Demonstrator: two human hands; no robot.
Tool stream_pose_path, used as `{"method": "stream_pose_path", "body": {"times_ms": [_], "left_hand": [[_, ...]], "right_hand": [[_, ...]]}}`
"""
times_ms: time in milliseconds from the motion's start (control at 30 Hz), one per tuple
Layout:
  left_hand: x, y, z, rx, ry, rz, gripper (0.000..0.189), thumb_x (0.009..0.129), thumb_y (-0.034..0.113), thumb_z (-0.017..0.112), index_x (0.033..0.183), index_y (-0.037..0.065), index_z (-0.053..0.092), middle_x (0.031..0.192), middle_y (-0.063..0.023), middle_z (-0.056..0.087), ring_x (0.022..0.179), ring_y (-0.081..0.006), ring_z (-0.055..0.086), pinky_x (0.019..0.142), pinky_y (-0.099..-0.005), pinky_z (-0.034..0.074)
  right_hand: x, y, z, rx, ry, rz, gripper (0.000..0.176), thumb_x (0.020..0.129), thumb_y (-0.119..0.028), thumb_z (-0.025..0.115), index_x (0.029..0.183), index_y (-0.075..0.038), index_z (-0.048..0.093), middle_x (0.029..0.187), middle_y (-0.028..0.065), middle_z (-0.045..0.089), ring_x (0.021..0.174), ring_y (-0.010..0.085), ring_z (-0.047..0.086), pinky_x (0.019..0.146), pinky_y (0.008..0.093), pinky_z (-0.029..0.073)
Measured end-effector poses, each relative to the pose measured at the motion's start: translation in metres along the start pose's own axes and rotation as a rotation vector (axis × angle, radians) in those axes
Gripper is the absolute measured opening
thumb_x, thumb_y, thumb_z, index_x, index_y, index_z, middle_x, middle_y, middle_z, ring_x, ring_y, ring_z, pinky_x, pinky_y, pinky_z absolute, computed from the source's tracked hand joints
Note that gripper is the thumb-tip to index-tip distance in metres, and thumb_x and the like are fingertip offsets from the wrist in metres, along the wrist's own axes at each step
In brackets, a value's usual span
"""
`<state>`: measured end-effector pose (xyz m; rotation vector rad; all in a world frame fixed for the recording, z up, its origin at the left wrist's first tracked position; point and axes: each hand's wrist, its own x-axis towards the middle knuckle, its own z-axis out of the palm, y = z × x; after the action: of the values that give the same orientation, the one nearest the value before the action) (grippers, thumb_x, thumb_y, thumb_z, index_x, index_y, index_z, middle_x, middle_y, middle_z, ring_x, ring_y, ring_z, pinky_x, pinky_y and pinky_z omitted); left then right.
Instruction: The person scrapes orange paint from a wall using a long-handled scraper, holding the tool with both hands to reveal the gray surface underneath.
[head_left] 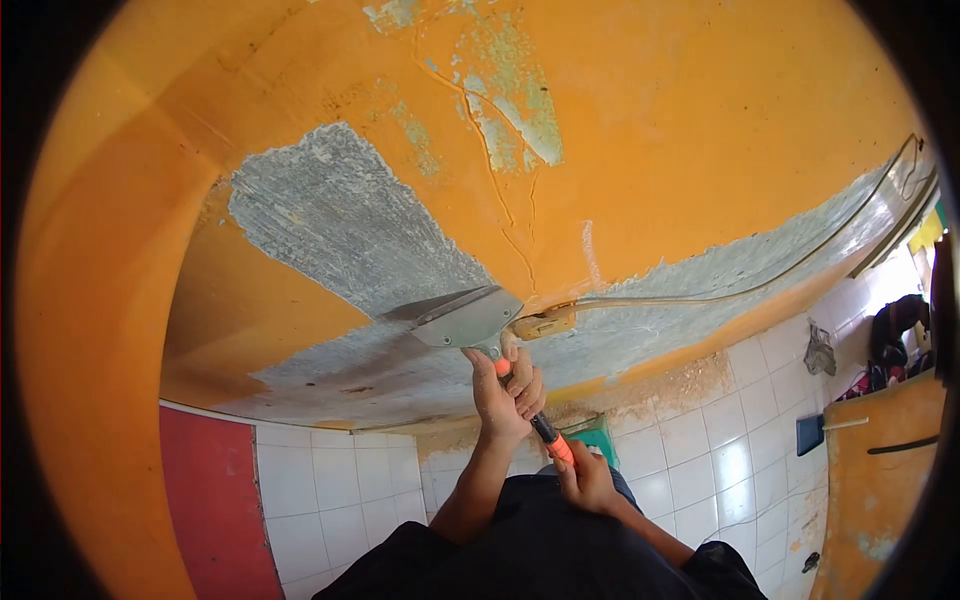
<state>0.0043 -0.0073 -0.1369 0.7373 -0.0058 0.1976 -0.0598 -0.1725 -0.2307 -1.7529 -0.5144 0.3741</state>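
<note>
The scraper handle (543, 428) is black and orange (banded, it seems).

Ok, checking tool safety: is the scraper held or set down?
Held. The left hand and right hand grip the handle of the scraper.

Glare on floor tiles (690, 460); shadow left of blade (475, 318); fisheye-bent edges; blown-out patch far right, probably daylight.

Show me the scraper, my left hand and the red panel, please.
Scraper (468, 319): head view, on its flat grey head.
Left hand (505, 405): head view, on the middle of the hand.
Red panel (215, 500): head view, on the middle of its visible face.
</note>
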Motion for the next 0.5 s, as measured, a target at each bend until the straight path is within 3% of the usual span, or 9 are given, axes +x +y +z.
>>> {"method": "stream_pose_path", "body": {"times_ms": [200, 267, 500], "left_hand": [[0.0, 0.006, 0.012, -0.022, 0.004, 0.025, 0.05, 0.094, 0.063, 0.027, 0.09, 0.016, 0.044, 0.052, 0.0059, 0.026, 0.035, -0.0058, 0.018, 0.03, -0.0221, 0.016], [-0.002, 0.0, 0.011, 0.006, 0.049, -0.004, 0.05, 0.094, 0.063, 0.028, 0.089, 0.017, 0.043, 0.052, 0.0058, 0.026, 0.035, -0.0059, 0.018, 0.03, -0.0222, 0.016], [-0.001, 0.0, 0.007, -0.023, 0.051, 0.005, 0.051, 0.093, 0.064, 0.028, 0.089, 0.016, 0.044, 0.052, 0.0056, 0.026, 0.035, -0.0055, 0.018, 0.03, -0.022, 0.017]], "right_hand": [[0.004, -0.017, -0.01, -0.007, 0.005, -0.123, 0.026, 0.092, -0.023, 0.054, 0.109, -0.004, 0.052, 0.066, 0.0159, 0.06, 0.056, 0.0362, 0.062, 0.052, 0.0414, 0.049], [-0.004, -0.002, -0.012, -0.042, -0.11, 0.041, 0.027, 0.092, -0.024, 0.054, 0.11, -0.003, 0.05, 0.067, 0.0173, 0.06, 0.059, 0.0381, 0.063, 0.053, 0.0424, 0.049], [0.002, -0.015, -0.014, -0.019, -0.109, 0.025, 0.029, 0.092, -0.024, 0.054, 0.111, -0.003, 0.047, 0.067, 0.0186, 0.061, 0.063, 0.04, 0.064, 0.055, 0.0445, 0.049]]}}
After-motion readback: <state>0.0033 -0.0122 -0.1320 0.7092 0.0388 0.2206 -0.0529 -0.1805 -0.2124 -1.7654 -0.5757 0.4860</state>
